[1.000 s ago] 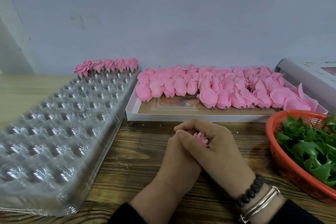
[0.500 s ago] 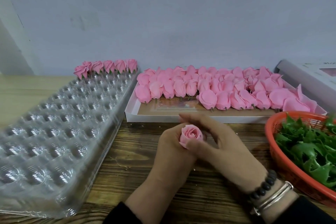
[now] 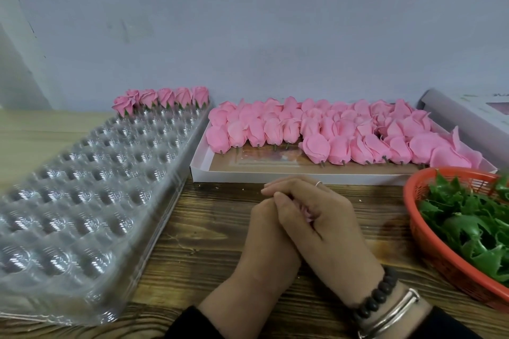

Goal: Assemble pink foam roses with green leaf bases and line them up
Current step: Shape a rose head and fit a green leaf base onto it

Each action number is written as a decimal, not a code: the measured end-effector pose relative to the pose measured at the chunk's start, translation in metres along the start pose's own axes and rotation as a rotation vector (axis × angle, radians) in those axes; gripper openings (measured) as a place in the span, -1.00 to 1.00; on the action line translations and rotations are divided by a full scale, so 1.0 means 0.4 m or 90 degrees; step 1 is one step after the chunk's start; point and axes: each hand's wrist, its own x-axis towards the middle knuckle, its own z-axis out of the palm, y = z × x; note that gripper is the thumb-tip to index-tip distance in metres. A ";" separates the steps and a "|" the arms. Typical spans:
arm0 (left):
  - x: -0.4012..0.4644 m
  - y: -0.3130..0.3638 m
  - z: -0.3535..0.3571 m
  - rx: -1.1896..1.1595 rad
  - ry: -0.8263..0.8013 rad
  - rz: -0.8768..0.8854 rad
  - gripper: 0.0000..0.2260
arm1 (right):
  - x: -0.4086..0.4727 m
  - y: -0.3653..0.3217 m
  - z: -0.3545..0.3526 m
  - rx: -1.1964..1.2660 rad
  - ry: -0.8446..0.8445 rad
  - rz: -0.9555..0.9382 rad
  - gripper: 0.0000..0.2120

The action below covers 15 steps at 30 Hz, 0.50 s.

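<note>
My left hand (image 3: pixel 268 239) and my right hand (image 3: pixel 322 217) are clasped together over one pink foam rose (image 3: pixel 306 212), which shows only as a sliver between the fingers. The right hand's fingers wrap over the left. Several finished roses with green bases (image 3: pixel 162 98) stand in a row along the far edge of the clear plastic cavity tray (image 3: pixel 82 187). Many loose pink roses (image 3: pixel 330 132) lie in the white shallow box (image 3: pixel 214 173) behind my hands. Green leaf bases (image 3: pixel 468 223) fill the orange basket (image 3: pixel 429 253) on the right.
Everything sits on a wooden table (image 3: pixel 209 250) against a pale wall. A white box (image 3: pixel 473 115) lies at the far right behind the basket. The clear tray takes up the whole left side.
Half a second ago the rose stood exposed between my fingertips; now both hands have closed around it, as they had one second ago.
</note>
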 end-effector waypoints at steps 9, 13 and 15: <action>0.006 0.007 -0.013 0.064 -0.003 0.090 -0.86 | 0.014 0.038 -0.040 0.080 -0.195 0.117 -0.36; 0.009 0.000 -0.013 0.051 0.031 0.056 -0.76 | 0.009 0.030 -0.047 0.134 -0.154 0.097 -0.31; 0.009 0.000 -0.007 0.090 0.039 0.041 -0.94 | 0.007 0.011 -0.034 0.109 -0.061 0.036 -0.51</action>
